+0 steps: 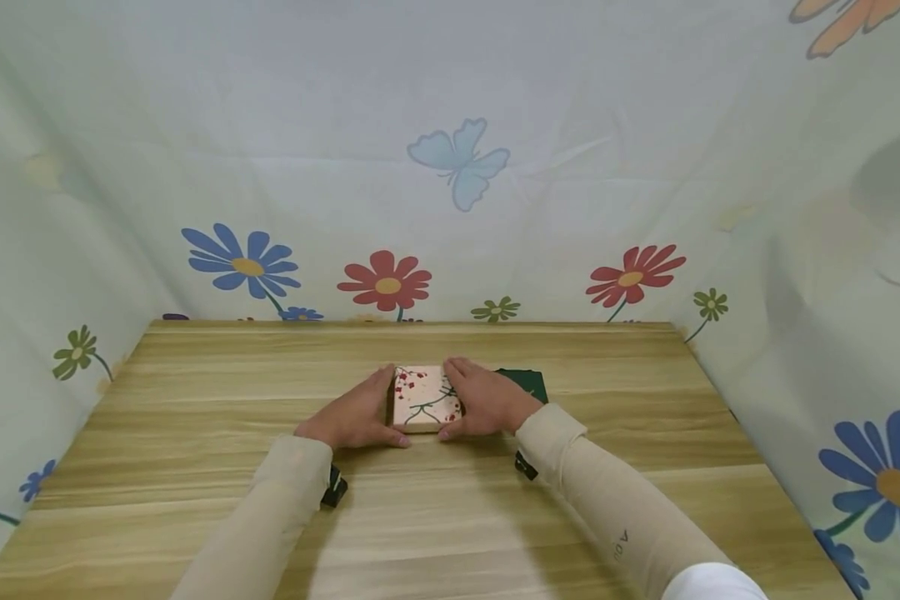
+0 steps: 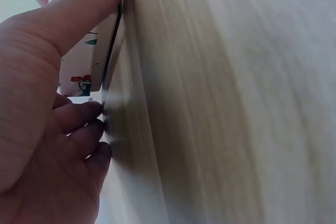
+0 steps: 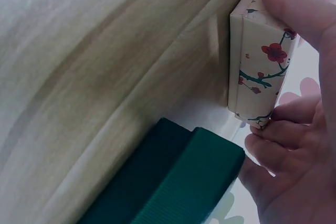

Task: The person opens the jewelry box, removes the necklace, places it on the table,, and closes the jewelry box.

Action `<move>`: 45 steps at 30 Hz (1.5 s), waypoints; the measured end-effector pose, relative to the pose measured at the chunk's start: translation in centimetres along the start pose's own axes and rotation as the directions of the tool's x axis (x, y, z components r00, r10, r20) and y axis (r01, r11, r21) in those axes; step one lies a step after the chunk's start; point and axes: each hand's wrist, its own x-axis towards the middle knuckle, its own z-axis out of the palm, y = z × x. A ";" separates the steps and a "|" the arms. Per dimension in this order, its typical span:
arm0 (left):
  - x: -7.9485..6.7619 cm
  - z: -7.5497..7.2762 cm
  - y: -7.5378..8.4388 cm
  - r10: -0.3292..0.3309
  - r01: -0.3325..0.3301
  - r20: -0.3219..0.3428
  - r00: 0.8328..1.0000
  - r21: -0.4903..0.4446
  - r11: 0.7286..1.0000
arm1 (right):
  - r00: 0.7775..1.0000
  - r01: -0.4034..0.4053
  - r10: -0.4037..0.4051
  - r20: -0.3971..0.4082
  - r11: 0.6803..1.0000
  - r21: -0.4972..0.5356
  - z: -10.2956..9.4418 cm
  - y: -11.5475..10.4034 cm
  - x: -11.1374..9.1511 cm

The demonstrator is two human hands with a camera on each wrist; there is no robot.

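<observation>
A small cream box [image 1: 426, 400] printed with red blossoms and dark green branches lies on the wooden table between both hands. At its left side is my left hand [image 1: 354, 415], thumb along the near edge and fingers towards the far corner. My right hand [image 1: 489, 400] grips the opposite side, its thumb at the near right corner and its fingers reaching round the far end. The right wrist view shows the box's blossom-printed side wall [image 3: 262, 72] between thumb and fingers. In the left wrist view the left thumb lies across the box [image 2: 79, 74].
Just right of the right hand lies a dark green box [image 1: 527, 381], partly hidden by that hand; its ribbed side [image 3: 191, 177] shows up close in the right wrist view. A flower-printed white cloth [image 1: 540, 208] hangs behind the wooden table [image 1: 195, 400] and along both sides.
</observation>
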 end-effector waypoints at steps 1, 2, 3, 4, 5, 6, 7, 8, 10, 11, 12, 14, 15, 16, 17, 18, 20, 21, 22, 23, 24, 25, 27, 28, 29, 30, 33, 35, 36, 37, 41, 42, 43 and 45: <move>0.0 0.0 0.0 0.000 0.000 0.000 1.000 -0.011 1.000 | 1.000 0.002 -0.002 -0.005 1.000 0.004 0.0 0.0 0.0; -0.1 0.1 0.0 0.001 -0.001 -0.001 1.000 -0.026 1.000 | 1.000 0.006 -0.005 -0.011 1.000 0.014 0.0 -0.1 0.0; -0.1 0.1 0.0 0.001 -0.001 -0.001 1.000 -0.043 0.999 | 1.000 0.009 -0.009 -0.017 1.000 0.023 -0.1 -0.2 -0.1; -0.2 0.2 0.0 -0.002 0.002 0.000 1.000 -0.061 0.998 | 1.000 0.013 -0.013 -0.020 0.999 0.030 -0.1 -0.2 -0.1; -0.2 0.3 -0.1 -0.002 0.002 0.000 1.000 -0.078 0.997 | 1.000 0.015 -0.014 -0.022 0.999 0.034 -0.1 -0.2 -0.1; -0.3 0.4 -0.2 -0.001 0.001 0.001 1.000 -0.090 0.996 | 1.000 0.016 -0.016 -0.022 0.999 0.037 -0.1 -0.3 -0.1; -0.3 0.5 -0.2 -0.002 0.002 0.003 1.000 -0.100 0.995 | 1.000 0.017 -0.016 -0.021 0.999 0.039 -0.1 -0.3 -0.2; -0.3 0.6 -0.3 -0.004 0.005 0.003 1.000 -0.109 0.994 | 1.000 0.016 -0.015 -0.020 0.999 0.048 -0.1 -0.3 -0.2; -0.3 0.7 -0.4 -0.004 0.004 -0.001 1.000 -0.126 0.992 | 1.000 0.017 -0.016 -0.018 0.998 0.059 -0.1 -0.3 -0.2; -0.2 0.7 -0.5 0.001 -0.001 -0.004 1.000 -0.134 0.991 | 1.000 0.017 -0.016 -0.016 0.998 0.064 -0.1 -0.2 -0.3; -0.2 0.8 -0.5 0.002 -0.003 -0.005 1.000 -0.140 0.990 | 1.000 0.017 -0.016 -0.014 0.998 0.068 -0.1 -0.2 -0.3; -0.1 0.8 -0.6 0.005 -0.006 -0.011 1.000 -0.162 0.987 | 1.000 0.016 -0.015 -0.012 0.997 0.080 -0.2 -0.1 -0.2; -0.1 0.9 -0.7 0.009 -0.012 -0.014 1.000 -0.172 0.985 | 1.000 0.015 -0.015 -0.009 0.997 0.081 -0.2 -0.1 -0.2; -0.1 0.9 -0.7 0.015 -0.018 -0.017 1.000 -0.183 0.983 | 1.000 0.014 -0.014 -0.006 0.997 0.081 -0.3 -0.1 -0.1; -0.1 0.9 -0.7 0.014 -0.017 -0.017 1.000 -0.192 0.981 | 1.000 0.013 -0.013 -0.003 0.997 0.082 -0.3 0.0 -0.1; 0.0 0.9 -0.7 0.015 -0.018 -0.019 1.000 -0.197 0.980 | 1.000 0.012 -0.012 -0.001 0.997 0.081 -0.4 0.0 -0.1; 0.0 0.9 -0.8 0.013 -0.018 -0.025 1.000 -0.206 0.978 | 1.000 0.011 -0.011 0.000 0.997 0.078 -0.3 0.1 0.0; 0.0 0.9 -0.8 0.014 -0.020 -0.029 0.999 -0.206 0.978 | 1.000 0.011 -0.011 0.000 0.997 0.077 -0.3 0.1 0.0; 0.0 0.9 -0.8 0.010 -0.017 -0.031 0.999 -0.210 0.977 | 1.000 0.011 -0.011 -0.002 0.997 0.078 -0.3 0.1 0.0; 0.0 0.9 -0.7 0.003 -0.010 -0.033 0.999 -0.212 0.977 | 1.000 0.012 -0.012 -0.004 0.997 0.079 -0.3 0.1 0.0; 0.0 0.9 -0.8 0.003 -0.011 -0.037 0.999 -0.215 0.977 | 1.000 0.013 -0.012 -0.005 0.996 0.084 -0.3 0.2 0.0; 0.0 0.9 -0.8 -0.001 -0.008 -0.039 0.999 -0.220 0.976 | 1.000 0.015 -0.014 -0.008 0.996 0.092 -0.4 0.2 0.0; 0.0 1.0 -0.8 -0.001 -0.010 -0.048 0.999 -0.233 0.972 | 1.000 0.019 -0.018 -0.013 0.994 0.111 -0.4 0.2 0.0; 0.0 1.0 -0.8 -0.003 -0.009 -0.050 0.999 -0.241 0.970 | 1.000 0.022 -0.020 -0.016 0.992 0.121 -0.5 0.3 -0.1; 0.0 1.0 -0.8 -0.001 -0.013 -0.053 0.999 -0.247 0.969 | 1.000 0.024 -0.022 -0.018 0.991 0.129 -0.5 0.3 -0.1; 0.0 1.1 -0.8 0.002 -0.017 -0.056 0.998 -0.253 0.967 | 1.000 0.024 -0.022 -0.019 0.990 0.137 -0.6 0.3 -0.1; 0.1 1.1 -0.8 0.001 -0.017 -0.060 0.998 -0.265 0.964 | 0.999 0.024 -0.021 -0.025 0.987 0.160 -0.6 0.3 -0.2; 0.1 1.1 -0.8 -0.005 -0.011 -0.062 0.998 -0.262 0.965 | 0.999 0.026 -0.022 -0.026 0.984 0.173 -0.7 0.4 -0.2; 0.1 1.1 -0.8 -0.011 -0.005 -0.062 0.998 -0.260 0.966 | 0.999 0.026 -0.021 -0.026 0.984 0.179 -0.7 0.4 -0.2; 0.1 1.1 -0.9 -0.016 -0.001 -0.064 0.998 -0.260 0.966 | 0.999 0.027 -0.022 -0.028 0.983 0.184 -0.7 0.4 -0.2; 0.2 1.1 -0.9 -0.030 0.011 -0.069 0.997 -0.265 0.964 | 0.999 0.029 -0.023 -0.035 0.980 0.196 -0.8 0.4 -0.2; 0.2 1.1 -0.9 -0.030 0.009 -0.071 0.997 -0.269 0.963 | 0.999 0.030 -0.023 -0.038 0.979 0.200 -0.8 0.4 -0.2; 0.2 1.1 -0.9 -0.030 0.010 -0.071 0.997 -0.272 0.962 | 0.999 0.031 -0.023 -0.042 0.979 0.202 -0.7 0.4 -0.2; 0.2 1.0 -0.9 -0.038 0.017 -0.069 0.997 -0.275 0.961 | 0.999 0.031 -0.022 -0.045 0.978 0.208 -0.7 0.4 -0.2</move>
